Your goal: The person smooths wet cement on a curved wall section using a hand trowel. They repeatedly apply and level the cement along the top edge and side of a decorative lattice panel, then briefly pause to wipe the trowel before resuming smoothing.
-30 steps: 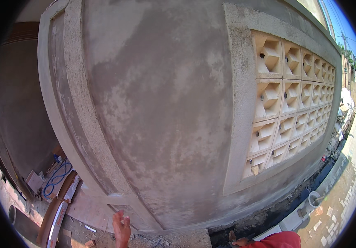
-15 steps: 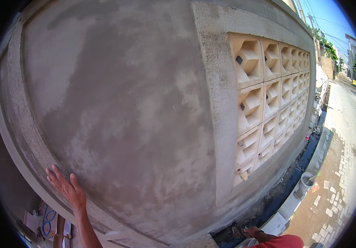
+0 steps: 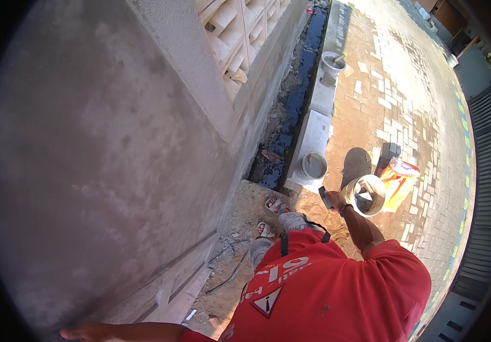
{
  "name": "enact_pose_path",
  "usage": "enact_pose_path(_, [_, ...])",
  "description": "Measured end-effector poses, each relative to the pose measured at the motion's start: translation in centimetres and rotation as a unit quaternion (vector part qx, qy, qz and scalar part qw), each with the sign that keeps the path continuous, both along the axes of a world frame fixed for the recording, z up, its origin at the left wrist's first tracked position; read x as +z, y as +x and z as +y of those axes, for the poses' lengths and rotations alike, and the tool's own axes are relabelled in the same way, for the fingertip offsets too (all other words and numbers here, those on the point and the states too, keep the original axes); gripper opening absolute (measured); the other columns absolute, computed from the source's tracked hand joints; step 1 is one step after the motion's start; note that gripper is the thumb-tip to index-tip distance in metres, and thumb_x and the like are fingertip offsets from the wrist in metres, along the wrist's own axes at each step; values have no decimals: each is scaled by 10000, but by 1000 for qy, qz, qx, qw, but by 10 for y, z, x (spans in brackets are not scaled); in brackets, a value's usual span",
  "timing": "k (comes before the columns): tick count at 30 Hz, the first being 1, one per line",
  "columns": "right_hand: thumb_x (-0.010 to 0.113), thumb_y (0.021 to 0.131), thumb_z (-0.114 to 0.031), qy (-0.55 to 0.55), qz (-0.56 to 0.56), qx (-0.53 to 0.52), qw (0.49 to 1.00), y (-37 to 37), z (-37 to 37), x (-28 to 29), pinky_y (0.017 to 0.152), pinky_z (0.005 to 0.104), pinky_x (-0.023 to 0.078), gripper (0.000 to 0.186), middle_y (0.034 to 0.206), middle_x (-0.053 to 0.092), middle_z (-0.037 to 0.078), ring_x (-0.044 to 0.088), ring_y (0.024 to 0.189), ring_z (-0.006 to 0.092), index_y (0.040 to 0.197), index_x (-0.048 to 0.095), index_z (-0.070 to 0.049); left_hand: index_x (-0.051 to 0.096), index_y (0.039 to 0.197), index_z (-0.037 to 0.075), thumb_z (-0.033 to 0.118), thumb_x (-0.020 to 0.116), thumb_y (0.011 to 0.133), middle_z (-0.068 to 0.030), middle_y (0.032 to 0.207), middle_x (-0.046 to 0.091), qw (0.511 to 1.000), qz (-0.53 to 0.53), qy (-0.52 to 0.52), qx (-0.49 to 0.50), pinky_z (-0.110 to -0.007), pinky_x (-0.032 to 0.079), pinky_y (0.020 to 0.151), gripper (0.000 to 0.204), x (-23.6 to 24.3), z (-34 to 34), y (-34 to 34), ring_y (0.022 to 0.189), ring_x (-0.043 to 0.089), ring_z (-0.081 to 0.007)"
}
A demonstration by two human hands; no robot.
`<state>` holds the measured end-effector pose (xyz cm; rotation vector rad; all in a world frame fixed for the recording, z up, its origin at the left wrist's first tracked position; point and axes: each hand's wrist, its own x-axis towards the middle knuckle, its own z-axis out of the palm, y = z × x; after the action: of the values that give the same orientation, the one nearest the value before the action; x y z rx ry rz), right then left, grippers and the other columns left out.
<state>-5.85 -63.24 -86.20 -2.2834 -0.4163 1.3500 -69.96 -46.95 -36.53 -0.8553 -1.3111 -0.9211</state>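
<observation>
My left hand (image 3: 83,332) lies flat against the grey plastered wall (image 3: 86,154) at the bottom left, fingers pointing left and holding nothing. My right hand (image 3: 335,200) is stretched out to the right and grips a small dark trowel (image 3: 325,197). It hovers just left of a cream bucket (image 3: 367,195) with mortar in it. My red shirt (image 3: 325,285) fills the lower middle, and my sandalled feet (image 3: 272,215) stand on rough ground by the wall.
A small grey bucket (image 3: 314,165) sits on the concrete kerb (image 3: 312,137) beside a wet dark drain trench (image 3: 291,114). An orange bag (image 3: 399,176) lies right of the cream bucket. Another bucket (image 3: 332,61) stands further along. Brick paving (image 3: 405,91) spreads right; patterned vent blocks (image 3: 234,23) sit in the wall.
The view has swung down from the wall to the ground, my body and the buckets. My left hand has slid lower on the wall. My right hand with the trowel has come into sight.
</observation>
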Motion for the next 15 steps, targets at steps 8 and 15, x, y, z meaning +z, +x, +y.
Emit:
enact_pose_path(8, [649,833,-375,-27,126,-153,980,-26,-63,-15,724,409,505,586,1059,590,67,611,820,213,1335,515,-105,413,1373,5,409,448,998,-222,1374,451,999,8,-41,-9,-530,365,1039,552,-10,-2,6,1301,389,-421])
enact_pose_path(15, [666,771,-225,-15,151,-212,966,-5,-41,-67,599,326,484,488,906,595,59,589,746,179,1224,540,-94,415,1369,4,413,447,994,-227,1377,441,998,11,-55,-3,-529,358,1043,555,-24,20,6,1305,380,-417])
